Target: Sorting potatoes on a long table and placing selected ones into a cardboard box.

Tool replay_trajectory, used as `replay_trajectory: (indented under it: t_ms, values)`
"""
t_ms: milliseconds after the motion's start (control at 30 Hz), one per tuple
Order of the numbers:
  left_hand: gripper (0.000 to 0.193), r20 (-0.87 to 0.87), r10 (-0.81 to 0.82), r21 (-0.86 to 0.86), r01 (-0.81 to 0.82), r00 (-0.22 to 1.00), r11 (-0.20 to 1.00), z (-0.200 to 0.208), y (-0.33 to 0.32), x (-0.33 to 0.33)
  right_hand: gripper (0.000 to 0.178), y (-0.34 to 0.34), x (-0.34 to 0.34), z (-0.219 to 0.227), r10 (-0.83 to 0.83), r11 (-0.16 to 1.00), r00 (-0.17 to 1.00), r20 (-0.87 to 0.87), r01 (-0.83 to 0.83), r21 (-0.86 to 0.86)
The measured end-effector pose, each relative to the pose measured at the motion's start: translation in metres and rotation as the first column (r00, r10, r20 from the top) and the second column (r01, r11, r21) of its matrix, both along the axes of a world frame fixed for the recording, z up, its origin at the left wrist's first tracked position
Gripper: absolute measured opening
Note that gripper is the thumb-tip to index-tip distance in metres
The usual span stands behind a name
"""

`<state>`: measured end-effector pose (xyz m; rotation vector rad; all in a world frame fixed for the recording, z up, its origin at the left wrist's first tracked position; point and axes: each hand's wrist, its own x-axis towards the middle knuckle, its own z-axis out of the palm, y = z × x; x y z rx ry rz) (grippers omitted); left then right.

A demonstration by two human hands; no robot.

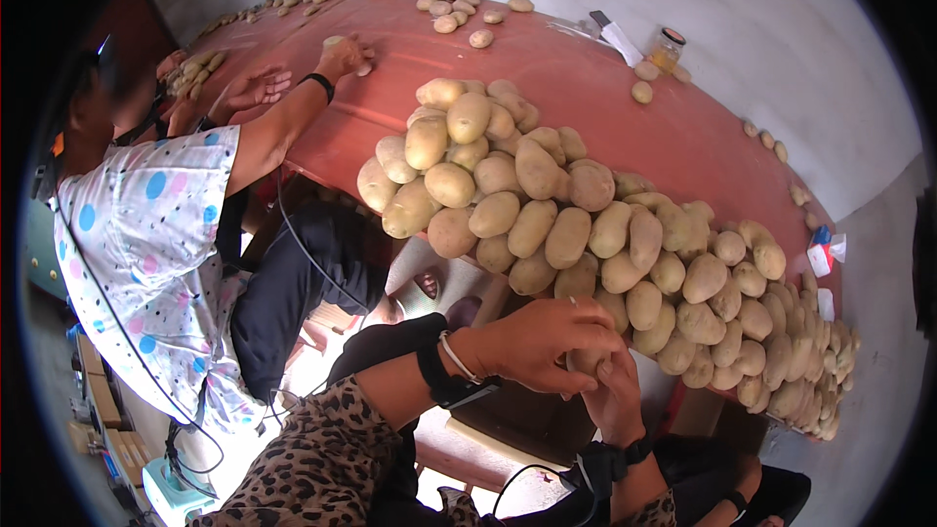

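A potato (586,360) is held between my two hands, in front of the near edge of the potato heap (571,234). My left hand (537,340) curls over it from the left, and its fingers hide most of the potato. From below and to the right, my right hand (615,400) closes round the other side, with the fingertips of both hands nearly meeting. Many tan potatoes lie piled along the near side of the red table (547,59), close beyond my hands.
To the left a co-worker in a dotted shirt (146,195) reaches over the table. Loose potatoes (449,8) lie toward the wall. A glass jar (668,49) stands by a white item with a dark end (617,37). A small box (822,252) sits far right.
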<state>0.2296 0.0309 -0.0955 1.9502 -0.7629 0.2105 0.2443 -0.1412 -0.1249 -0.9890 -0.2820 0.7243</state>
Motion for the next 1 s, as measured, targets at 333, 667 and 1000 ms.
replay_trajectory:
  t_ms: [333,667,1000]
  values:
    - [0.057,-0.101,0.001,0.054,0.005,0.995,0.999,0.003,0.016,-0.002,0.038,-0.002,0.008,-0.007,-0.034,0.999,0.997,-0.071,0.036,0.038]
    - [0.051,-0.117,0.064,0.173,-0.043,0.991,0.984,0.001,0.014,-0.001,0.029,0.001,0.005,-0.014,-0.046,0.995,0.997,-0.061,0.040,-0.097]
    - [0.045,-0.186,0.135,0.280,-0.080,0.973,0.957,-0.002,0.012,-0.002,0.037,0.000,0.008,-0.020,0.085,0.954,0.996,0.037,-0.071,-0.290]
